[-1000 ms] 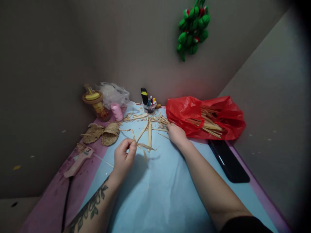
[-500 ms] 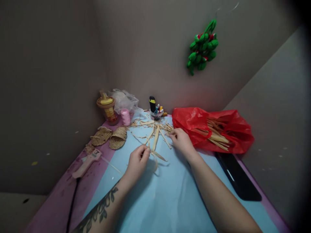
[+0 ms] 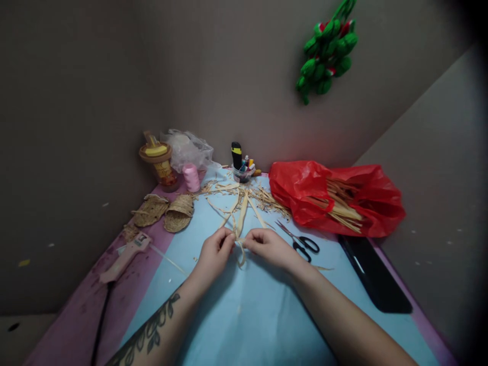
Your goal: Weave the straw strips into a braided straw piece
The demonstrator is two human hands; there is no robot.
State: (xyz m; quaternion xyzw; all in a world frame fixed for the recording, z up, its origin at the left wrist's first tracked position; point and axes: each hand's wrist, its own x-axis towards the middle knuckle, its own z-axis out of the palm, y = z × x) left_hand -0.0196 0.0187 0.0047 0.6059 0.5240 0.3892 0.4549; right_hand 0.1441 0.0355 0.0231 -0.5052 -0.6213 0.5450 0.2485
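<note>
Pale dried straw strips fan out on the blue sheet, and a small curled end hangs between my hands. My left hand pinches the strips where they meet, its fingers closed. Close beside it, my right hand is closed in a pinch on the same strips, just right of centre. Black-handled scissors lie right of my right hand, and a thin loose strip is near them. Straw scraps are scattered behind the hands.
A red bag of straw and a black flat object lie right. On the left are woven straw pieces, a pink glue gun, pink thread and a cup. A small container of pens stands behind.
My right hand has moved left and toward me from the scraps and closed on the strips by my left hand. The scissors now show, and the view has shifted slightly.
</note>
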